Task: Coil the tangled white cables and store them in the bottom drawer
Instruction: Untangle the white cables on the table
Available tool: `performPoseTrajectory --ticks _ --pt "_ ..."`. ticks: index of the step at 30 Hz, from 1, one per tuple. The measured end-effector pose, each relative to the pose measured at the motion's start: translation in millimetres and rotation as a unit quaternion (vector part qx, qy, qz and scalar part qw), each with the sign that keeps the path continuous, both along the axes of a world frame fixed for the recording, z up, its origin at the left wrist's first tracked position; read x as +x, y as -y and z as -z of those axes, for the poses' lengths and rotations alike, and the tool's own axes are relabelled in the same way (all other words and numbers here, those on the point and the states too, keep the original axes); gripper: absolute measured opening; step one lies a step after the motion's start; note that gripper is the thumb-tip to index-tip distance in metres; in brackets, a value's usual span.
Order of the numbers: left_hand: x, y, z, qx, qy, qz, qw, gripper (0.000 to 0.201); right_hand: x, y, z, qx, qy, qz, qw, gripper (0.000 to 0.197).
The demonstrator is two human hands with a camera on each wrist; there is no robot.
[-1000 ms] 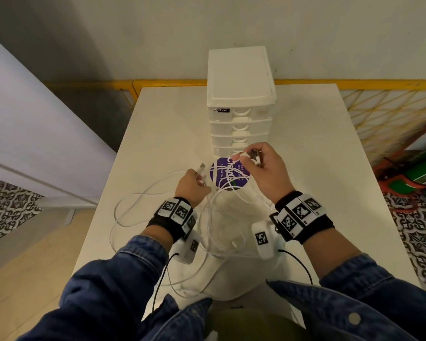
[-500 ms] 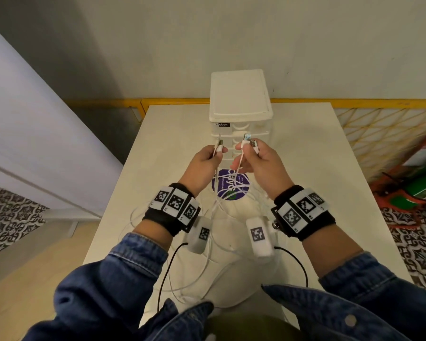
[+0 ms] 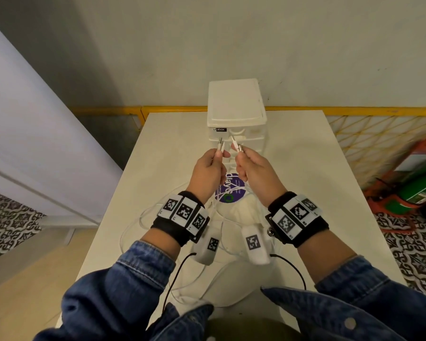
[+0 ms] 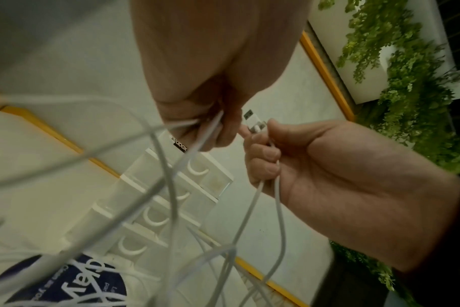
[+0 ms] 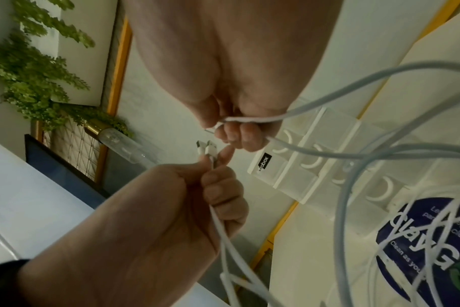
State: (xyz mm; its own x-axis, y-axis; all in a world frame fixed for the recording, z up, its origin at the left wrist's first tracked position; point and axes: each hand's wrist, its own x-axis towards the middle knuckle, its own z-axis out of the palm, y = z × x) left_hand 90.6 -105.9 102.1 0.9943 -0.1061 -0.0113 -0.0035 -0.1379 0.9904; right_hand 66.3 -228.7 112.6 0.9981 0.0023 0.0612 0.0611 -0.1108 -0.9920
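Note:
Several thin white cables (image 3: 143,215) lie tangled in loops on the white table (image 3: 305,168) and rise to both hands. My left hand (image 3: 218,156) pinches two cable plug ends (image 3: 221,144), which point upward. Close beside it, my right hand (image 3: 240,156) pinches two more plug ends (image 3: 236,144). Both hands are raised in front of the white drawer unit (image 3: 236,112), whose drawers are all closed. The head view hides the bottom drawer behind my hands, while the left wrist view shows the bottom drawer (image 4: 131,247).
A white bag with a round purple label (image 3: 230,190) lies on the table under the cables, just in front of the drawer unit. A yellow rail (image 3: 108,110) runs behind the table. A green and orange object (image 3: 418,190) stands on the floor to the right.
Both hands have risen from the table to the front of the drawer unit and drawn together, lifting the plug ends so the cables hang below them.

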Motion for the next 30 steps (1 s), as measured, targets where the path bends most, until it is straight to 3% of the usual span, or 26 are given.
performPoseTrajectory --ticks 5,10,19,24,30 --pt "-7 3 -9 -0.083 -0.057 0.003 0.995 0.023 -6 -3 5 -0.034 0.018 0.011 0.999 0.018" --pt "-13 1 -10 -0.067 -0.036 0.000 0.997 0.030 -10 -3 10 0.002 -0.001 0.005 1.000 0.017" --pt "-29 7 -22 -0.143 -0.060 -0.011 0.988 0.014 -15 -7 15 0.011 -0.020 0.020 1.000 0.023" --pt "-19 0 -12 -0.138 -0.090 -0.034 0.986 0.018 -19 -11 18 -0.013 -0.026 0.010 1.000 0.025" --pt "-24 0 -9 -0.053 -0.031 0.009 0.998 0.019 -21 -13 19 0.024 -0.052 -0.005 0.998 0.018"
